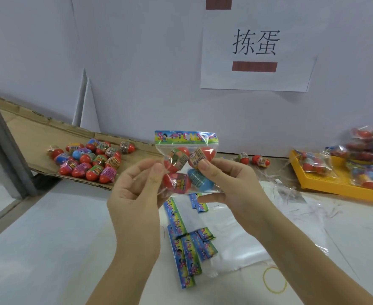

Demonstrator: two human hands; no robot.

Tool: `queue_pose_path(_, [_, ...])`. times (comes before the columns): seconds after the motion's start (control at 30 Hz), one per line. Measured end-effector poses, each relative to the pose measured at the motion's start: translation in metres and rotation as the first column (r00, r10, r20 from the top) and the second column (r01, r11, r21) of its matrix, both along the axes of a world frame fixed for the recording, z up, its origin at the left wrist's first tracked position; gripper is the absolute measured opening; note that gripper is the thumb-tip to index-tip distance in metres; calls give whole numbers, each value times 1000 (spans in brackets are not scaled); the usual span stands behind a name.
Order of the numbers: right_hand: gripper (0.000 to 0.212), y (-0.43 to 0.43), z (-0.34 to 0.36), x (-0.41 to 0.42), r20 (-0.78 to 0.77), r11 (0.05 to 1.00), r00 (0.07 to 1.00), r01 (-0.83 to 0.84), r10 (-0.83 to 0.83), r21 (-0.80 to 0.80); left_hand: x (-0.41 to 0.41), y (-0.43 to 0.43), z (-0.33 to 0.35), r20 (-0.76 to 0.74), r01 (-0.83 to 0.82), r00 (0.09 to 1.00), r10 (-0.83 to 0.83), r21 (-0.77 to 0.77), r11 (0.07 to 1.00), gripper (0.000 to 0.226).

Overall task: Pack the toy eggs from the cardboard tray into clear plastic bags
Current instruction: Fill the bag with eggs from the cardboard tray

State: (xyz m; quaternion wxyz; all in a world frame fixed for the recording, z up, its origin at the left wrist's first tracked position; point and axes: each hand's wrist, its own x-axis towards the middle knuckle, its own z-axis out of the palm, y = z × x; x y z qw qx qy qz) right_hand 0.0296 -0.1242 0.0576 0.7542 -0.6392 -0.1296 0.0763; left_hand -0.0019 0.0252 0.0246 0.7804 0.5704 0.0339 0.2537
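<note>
Cut off at right frame edge: packed bags [370, 150] on yellow tray [326, 183]; count unclear. Egg label print too blurred to read. Lower corners of held bag [186, 150] hidden behind fingers.

Held bag upright between both hands, above tabletop [49, 238], printed header strip on top; inside, three red eggs and one blue.

Left hand [135, 190] pinches bag's left side, thumb against forefinger. Right hand [229, 183] pinches right side, thumb on front.

To left of hands: loose eggs [88, 160] heaped on cardboard tray [38, 137]. Below hands: empty bags [187, 245] flat on tabletop.
</note>
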Motion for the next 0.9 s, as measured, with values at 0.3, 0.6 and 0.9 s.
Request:
queue_pose_path(0.3, [27,-1,-1,1,92,999,996,-19,16,34,-5,2,4,-55,5,998,-4,10,1000,14])
queue_pose_path(0.6, [30,-7,3,4,108,997,993,-60,53,58,-8,5,14,-111,152,980,-166,-123,981,35])
queue_pose_path(0.9, [30,-9,3,7,98,995,992,-79,74,56,-9,2,15,-101,198,972,-212,-133,971,21])
